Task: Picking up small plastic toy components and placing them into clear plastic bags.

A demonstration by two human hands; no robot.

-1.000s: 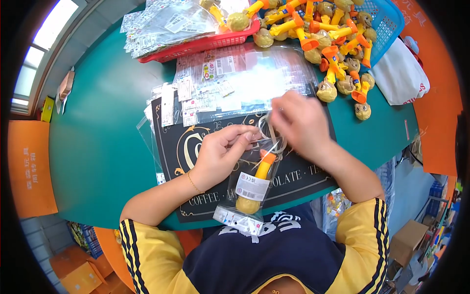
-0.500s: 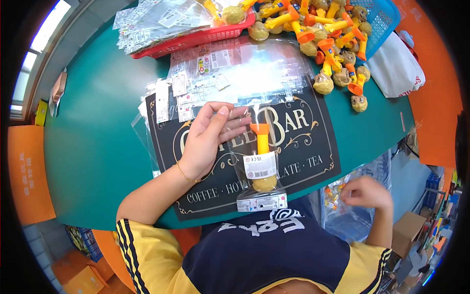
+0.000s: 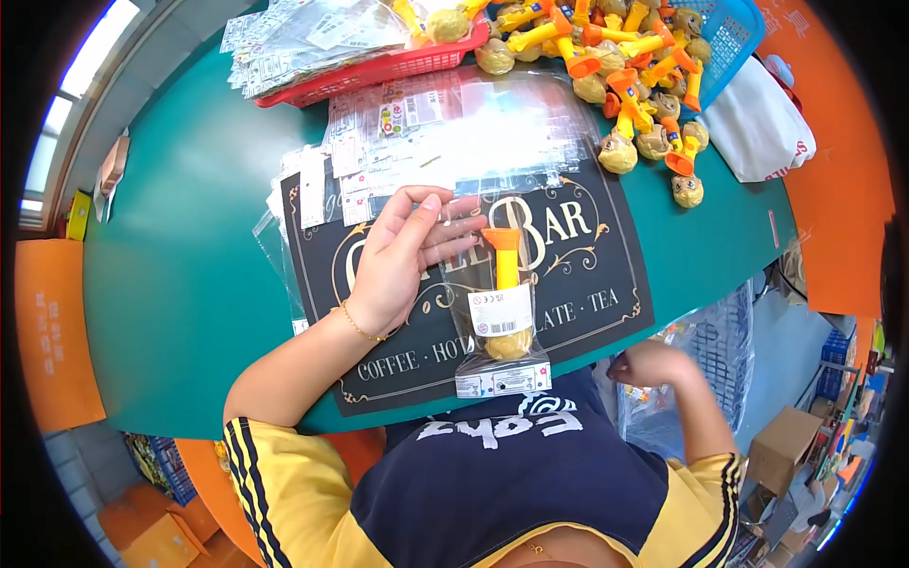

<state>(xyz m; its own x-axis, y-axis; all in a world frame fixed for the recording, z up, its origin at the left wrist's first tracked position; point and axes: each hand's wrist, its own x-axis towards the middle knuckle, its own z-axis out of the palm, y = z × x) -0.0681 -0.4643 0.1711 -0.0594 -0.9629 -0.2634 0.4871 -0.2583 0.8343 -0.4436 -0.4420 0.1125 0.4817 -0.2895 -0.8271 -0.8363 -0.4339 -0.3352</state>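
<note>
A clear plastic bag [image 3: 528, 293] lies on the dark printed mat [image 3: 587, 275], its lower end at the table's front edge. Inside is a yellow toy [image 3: 507, 270] with an orange flared end pointing away from me and a golden round head nearest me. A white label covers its middle, and a printed header strip [image 3: 503, 381] closes off the near end. My left hand [image 3: 402, 256] rests at the bag's far left edge, thumb over the fingers, with film across the fingertips. Off the table's right front edge, my right hand [image 3: 653, 364] is curled; its fingertips are partly hidden.
Flat clear bags [image 3: 511, 123] are piled beyond the mat. A red basket [image 3: 379, 76] holds more packaging, and a blue basket [image 3: 734, 43] stands by a heap of yellow toys [image 3: 653, 142]. Below right is a plastic-lined blue crate [image 3: 715, 379] beside a cardboard box [image 3: 784, 445].
My right hand has swung left, closer to my body and the table edge. My left hand keeps its place at the bag. The whole view has shifted slightly.
</note>
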